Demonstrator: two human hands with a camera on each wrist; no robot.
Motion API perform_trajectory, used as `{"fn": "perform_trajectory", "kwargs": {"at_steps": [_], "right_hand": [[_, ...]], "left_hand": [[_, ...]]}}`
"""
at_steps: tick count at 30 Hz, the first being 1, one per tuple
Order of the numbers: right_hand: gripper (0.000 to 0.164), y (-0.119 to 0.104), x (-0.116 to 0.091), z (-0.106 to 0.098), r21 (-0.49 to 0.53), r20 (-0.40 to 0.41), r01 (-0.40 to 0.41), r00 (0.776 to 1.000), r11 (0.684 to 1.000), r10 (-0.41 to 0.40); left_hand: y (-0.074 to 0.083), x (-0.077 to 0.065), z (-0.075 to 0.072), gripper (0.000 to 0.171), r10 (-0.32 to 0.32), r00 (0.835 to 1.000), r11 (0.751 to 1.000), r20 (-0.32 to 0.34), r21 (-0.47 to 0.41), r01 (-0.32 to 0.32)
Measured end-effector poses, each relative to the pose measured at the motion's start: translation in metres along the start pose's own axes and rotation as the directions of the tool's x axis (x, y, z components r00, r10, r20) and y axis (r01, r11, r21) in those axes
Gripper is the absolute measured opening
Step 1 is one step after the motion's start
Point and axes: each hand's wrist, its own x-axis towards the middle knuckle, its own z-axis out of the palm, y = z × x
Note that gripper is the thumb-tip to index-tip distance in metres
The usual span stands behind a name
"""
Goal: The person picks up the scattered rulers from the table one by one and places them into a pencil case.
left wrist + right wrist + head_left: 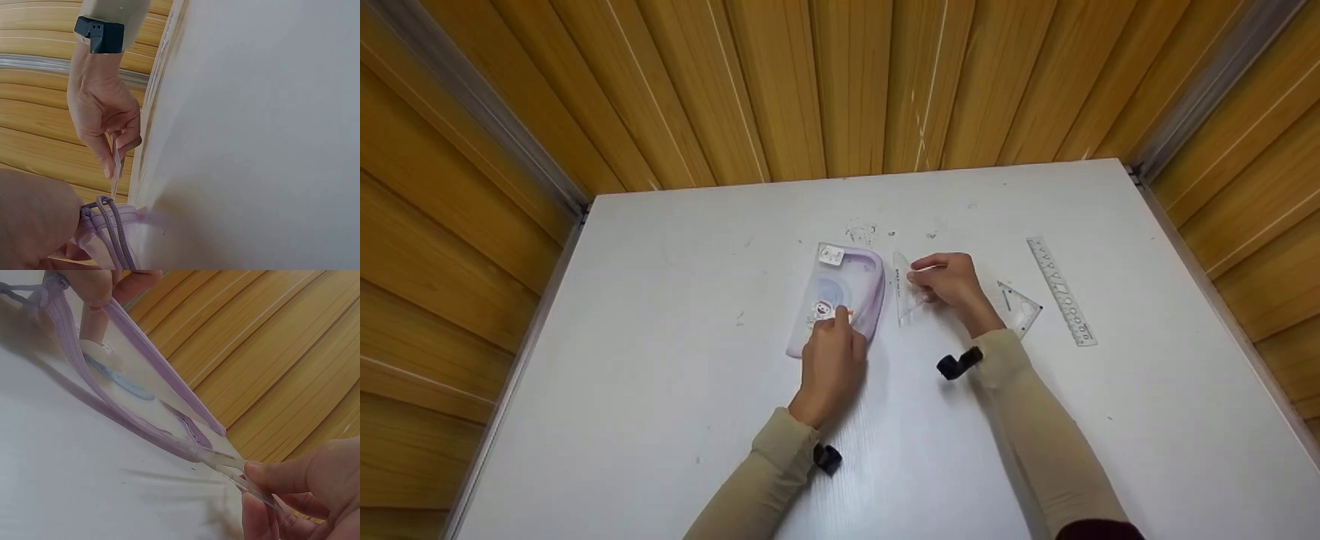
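Note:
A translucent zippered pouch with lilac edging and a cartoon print lies on the white table. My left hand grips its near part, and the zipped mouth gapes toward the right. Between the thumb and fingers of my right hand is a clear set square, just right of the pouch. In the right wrist view the front end of the set square meets the corner of the mouth; whether it is inside I cannot tell. The lilac zip cord hangs by my left hand.
A second clear set square lies right of my right wrist, partly hidden by the forearm. Farther right is a clear ruler with cut-out shapes. Wood-look panels stand behind the table and along its sides.

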Motion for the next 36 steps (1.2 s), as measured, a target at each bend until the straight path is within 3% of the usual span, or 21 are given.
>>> {"fn": "perform_trajectory", "kwargs": {"at_steps": [6,14,23,36], "right_hand": [[0.027,0.001,0.003,0.011,0.051,-0.007,0.014,1.000,0.999,-0.014],[0.024,-0.003,0.002,0.028,0.033,0.010,0.017,1.000,0.999,-0.017],[0.021,-0.004,0.002,0.047,0.074,-0.002,0.095,0.995,0.993,-0.095],[0.022,-0.004,0.001,0.061,0.022,-0.032,0.099,0.995,0.995,-0.098]], "left_hand": [[0.001,0.001,0.000,0.007,-0.006,1.000,1.000,0.004,0.000,0.006],[0.000,0.001,0.001,0.006,0.009,1.000,1.000,-0.013,0.001,-0.009],[-0.001,0.000,0.002,0.009,0.020,0.999,1.000,-0.026,0.015,-0.019],[-0.001,0.000,0.001,0.010,-0.005,1.000,1.000,-0.003,-0.010,0.005]]}}
